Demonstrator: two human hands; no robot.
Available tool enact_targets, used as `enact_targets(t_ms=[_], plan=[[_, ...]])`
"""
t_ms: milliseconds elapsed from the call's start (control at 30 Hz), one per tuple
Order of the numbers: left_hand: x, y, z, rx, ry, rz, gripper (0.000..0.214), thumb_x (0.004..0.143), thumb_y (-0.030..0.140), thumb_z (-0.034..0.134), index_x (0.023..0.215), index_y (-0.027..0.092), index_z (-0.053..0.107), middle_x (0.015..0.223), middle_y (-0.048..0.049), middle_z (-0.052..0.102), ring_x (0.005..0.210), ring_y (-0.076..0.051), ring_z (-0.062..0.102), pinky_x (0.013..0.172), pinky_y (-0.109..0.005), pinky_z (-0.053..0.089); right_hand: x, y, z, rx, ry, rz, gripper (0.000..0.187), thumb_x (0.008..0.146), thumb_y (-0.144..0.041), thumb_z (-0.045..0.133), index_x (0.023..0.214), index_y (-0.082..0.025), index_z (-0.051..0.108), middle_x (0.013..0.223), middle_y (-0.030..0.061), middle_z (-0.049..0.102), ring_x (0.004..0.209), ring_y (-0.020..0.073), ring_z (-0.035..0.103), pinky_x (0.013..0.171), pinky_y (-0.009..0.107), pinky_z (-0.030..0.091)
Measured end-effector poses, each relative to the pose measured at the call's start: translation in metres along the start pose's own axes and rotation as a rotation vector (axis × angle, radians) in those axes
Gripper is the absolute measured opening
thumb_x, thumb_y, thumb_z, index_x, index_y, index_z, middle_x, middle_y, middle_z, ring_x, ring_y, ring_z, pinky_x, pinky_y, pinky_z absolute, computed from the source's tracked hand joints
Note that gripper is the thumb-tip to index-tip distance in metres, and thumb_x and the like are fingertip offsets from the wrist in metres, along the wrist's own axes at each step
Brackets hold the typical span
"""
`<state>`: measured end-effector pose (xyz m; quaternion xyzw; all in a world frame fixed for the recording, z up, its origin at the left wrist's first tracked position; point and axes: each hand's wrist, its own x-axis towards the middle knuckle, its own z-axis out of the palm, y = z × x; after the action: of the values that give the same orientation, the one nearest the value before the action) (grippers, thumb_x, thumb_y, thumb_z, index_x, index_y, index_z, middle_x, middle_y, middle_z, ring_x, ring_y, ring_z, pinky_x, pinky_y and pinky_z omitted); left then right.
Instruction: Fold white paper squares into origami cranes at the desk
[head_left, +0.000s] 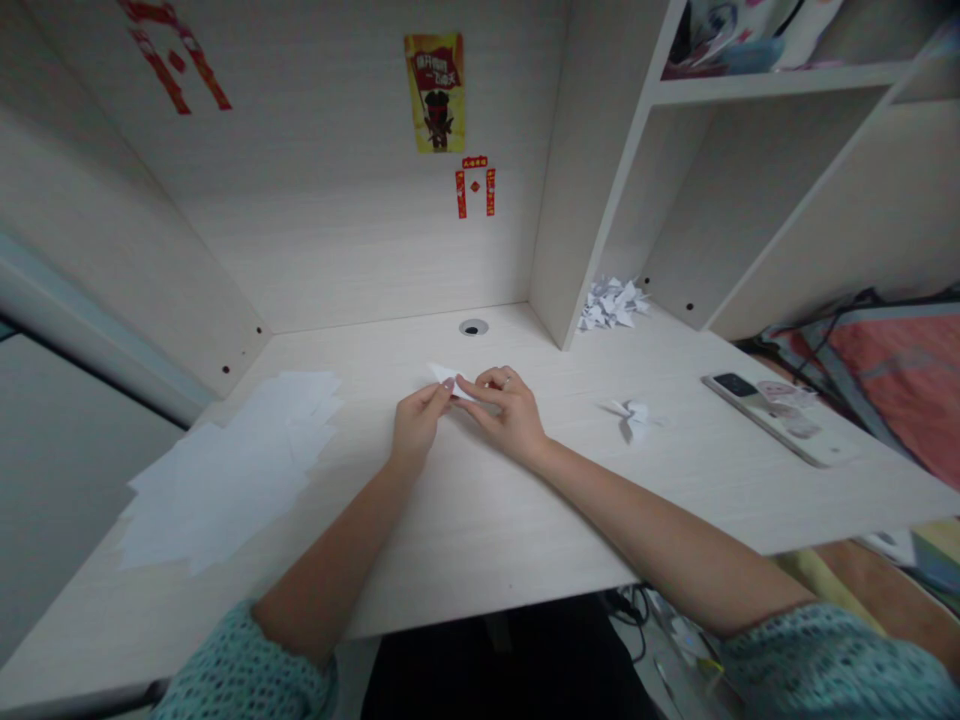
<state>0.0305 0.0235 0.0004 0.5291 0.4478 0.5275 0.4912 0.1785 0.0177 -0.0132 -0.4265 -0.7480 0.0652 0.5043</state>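
Between my two hands, just above the middle of the desk, is a small folded piece of white paper (pixel 444 373). My left hand (pixel 417 418) pinches it from the left with thumb and fingers. From the right, my right hand (pixel 511 408) grips its other side between thumb and index finger, the remaining fingers curled. Part of the paper is hidden behind the fingers. Off to the right of my right hand lies a folded white paper figure (pixel 634 416). A spread stack of white paper sheets (pixel 232 470) lies left of my left hand.
A pile of folded white paper pieces (pixel 611 303) sits in the lower shelf opening. Near the desk's right side lies a phone (pixel 780 418). The upright shelf panel (pixel 592 180) meets the desk behind my hands. A cable hole (pixel 473 327) is at the back.
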Motion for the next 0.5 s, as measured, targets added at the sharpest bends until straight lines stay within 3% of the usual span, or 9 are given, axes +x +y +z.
enact_targets(t_ms=[100,500], plan=[[0.0018,-0.0012,-0.0024,-0.025,0.009,0.047,0.035,0.072,0.048,0.059,0.073,0.015,0.068,0.069,-0.0030,0.064,0.069,-0.015,0.058,0.069,-0.026,0.045,-0.0004,-0.0036,0.0003,0.018,-0.052,-0.027,0.036,0.078,-0.039,0.060,0.111,-0.024,0.063,0.083,0.0061,0.062,0.082,0.0192,0.051,0.076,0.033,0.042],[0.0028,-0.0079,-0.0012,-0.012,0.018,-0.029,0.037,0.069,0.048,0.061,0.080,0.013,0.068,0.074,-0.0033,0.065,0.067,-0.013,0.058,0.072,-0.028,0.049,0.0012,-0.0049,-0.0004,0.076,0.013,0.047,0.031,0.079,-0.030,0.060,0.109,-0.025,0.059,0.084,0.0040,0.063,0.080,0.0189,0.056,0.076,0.033,0.045]])
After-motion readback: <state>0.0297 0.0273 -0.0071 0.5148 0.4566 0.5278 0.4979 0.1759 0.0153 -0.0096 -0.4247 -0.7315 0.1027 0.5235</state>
